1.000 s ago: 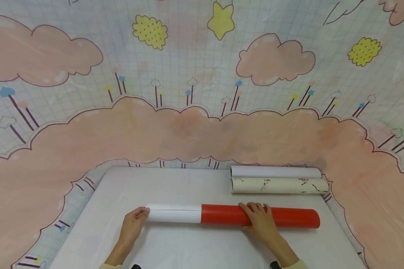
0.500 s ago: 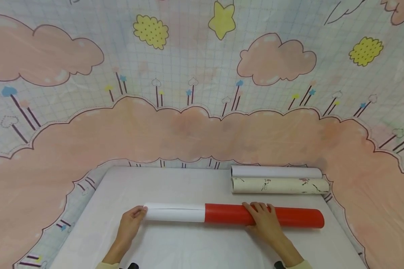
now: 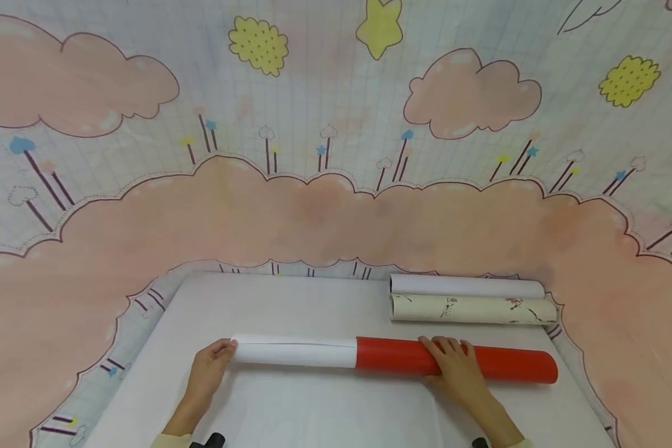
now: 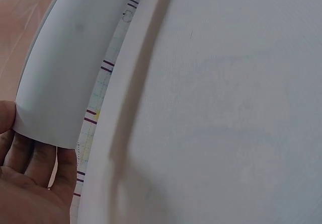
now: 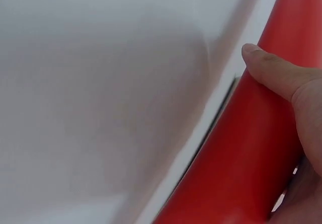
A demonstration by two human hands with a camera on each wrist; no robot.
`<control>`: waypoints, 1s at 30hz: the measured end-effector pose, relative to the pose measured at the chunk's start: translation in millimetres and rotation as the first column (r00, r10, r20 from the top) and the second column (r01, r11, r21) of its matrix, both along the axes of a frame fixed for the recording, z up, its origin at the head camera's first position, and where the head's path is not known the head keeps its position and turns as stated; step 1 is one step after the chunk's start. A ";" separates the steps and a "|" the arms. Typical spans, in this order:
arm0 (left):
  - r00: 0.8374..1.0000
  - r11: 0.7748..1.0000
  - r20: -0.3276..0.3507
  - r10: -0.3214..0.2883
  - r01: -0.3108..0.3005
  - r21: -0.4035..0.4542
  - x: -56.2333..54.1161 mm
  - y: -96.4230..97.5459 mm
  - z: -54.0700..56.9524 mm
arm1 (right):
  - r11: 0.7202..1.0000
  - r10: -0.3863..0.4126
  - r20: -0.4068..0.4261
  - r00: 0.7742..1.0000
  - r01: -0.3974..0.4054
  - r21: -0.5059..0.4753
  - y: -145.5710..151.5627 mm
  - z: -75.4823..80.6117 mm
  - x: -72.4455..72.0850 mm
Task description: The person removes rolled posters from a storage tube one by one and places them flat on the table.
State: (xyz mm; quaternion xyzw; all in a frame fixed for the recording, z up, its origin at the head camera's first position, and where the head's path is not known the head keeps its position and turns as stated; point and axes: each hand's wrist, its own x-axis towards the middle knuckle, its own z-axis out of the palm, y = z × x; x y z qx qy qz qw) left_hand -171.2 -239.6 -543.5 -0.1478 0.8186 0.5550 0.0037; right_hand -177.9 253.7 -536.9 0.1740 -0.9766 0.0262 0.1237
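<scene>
A long white paper roll point(image 3: 297, 354) lies across the table, its right part running inside a wider red roll point(image 3: 515, 364). My left hand point(image 3: 206, 371) pinches the white roll's left end. In the left wrist view the thumb lies at one side of the white sheet's end point(image 4: 60, 83), the other fingers behind its edge. My right hand point(image 3: 458, 367) grips the red roll from above near its middle. In the right wrist view the thumb presses the near side of the red surface point(image 5: 241, 148), close to a lengthwise open edge.
Behind on the right, a plain white roll point(image 3: 470, 287) and a cream roll with a floral print point(image 3: 476, 309) lie side by side on the white table point(image 3: 280, 305). A curtain-like backdrop point(image 3: 313, 218) printed with clouds surrounds the table.
My hands have moved apart, the left one leftward and the right one rightward with the red roll. A longer stretch of the white roll shows outside the red one.
</scene>
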 end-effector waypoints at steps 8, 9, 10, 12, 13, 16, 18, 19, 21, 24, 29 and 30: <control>0.999 1.000 0.034 0.017 -0.017 -0.005 1.1 -11.8 1.7 | 1.000 0.020 -0.007 1.000 -0.020 0.002 15.0 2.7 -8.2; 0.999 1.000 0.035 0.016 -0.016 -0.004 1.7 -13.2 2.0 | 1.000 0.017 -0.006 1.000 -0.017 0.002 16.5 2.4 -8.9; 0.999 1.000 0.039 0.016 -0.016 0.005 2.1 -15.2 1.8 | 1.000 0.013 -0.008 1.000 -0.013 0.005 18.1 2.0 -9.9; 0.999 1.000 0.044 0.021 -0.022 0.015 4.4 -20.3 2.6 | 1.000 0.005 -0.010 1.000 -0.005 0.001 22.1 0.1 -12.3; 0.998 0.999 0.048 0.029 -0.030 0.020 5.4 -23.6 2.8 | 1.000 -0.001 -0.012 1.000 0.001 -0.002 24.7 -1.0 -13.5; 0.995 0.997 0.065 0.069 -0.071 0.036 11.0 -35.7 4.6 | 1.000 -0.012 -0.017 1.000 0.012 -0.014 33.3 -3.2 -16.5; 0.990 0.992 0.071 0.119 -0.121 0.031 14.7 -43.9 5.9 | 1.000 -0.014 -0.024 1.000 0.013 -0.022 40.1 -4.6 -18.4; 0.987 0.989 0.074 0.146 -0.148 0.029 15.8 -47.4 6.5 | 1.000 -0.016 -0.030 0.999 0.015 -0.021 43.6 -4.9 -19.4; 0.979 0.981 0.073 0.189 -0.191 0.033 17.5 -52.8 7.6 | 1.000 -0.016 -0.043 0.999 0.015 -0.022 50.4 -5.4 -21.0; 0.972 0.971 0.065 0.227 -0.231 0.055 18.1 -57.1 8.7 | 1.000 -0.019 -0.043 0.999 0.018 -0.018 58.6 -4.8 -22.8; 0.968 0.965 0.057 0.245 -0.249 0.080 17.8 -56.9 10.6 | 1.000 -0.015 -0.005 1.000 0.015 -0.019 67.4 -2.9 -27.0; 0.967 0.964 0.061 0.248 -0.253 0.084 17.7 -56.0 10.9 | 1.000 -0.016 0.002 1.000 0.016 -0.019 68.9 -3.0 -28.2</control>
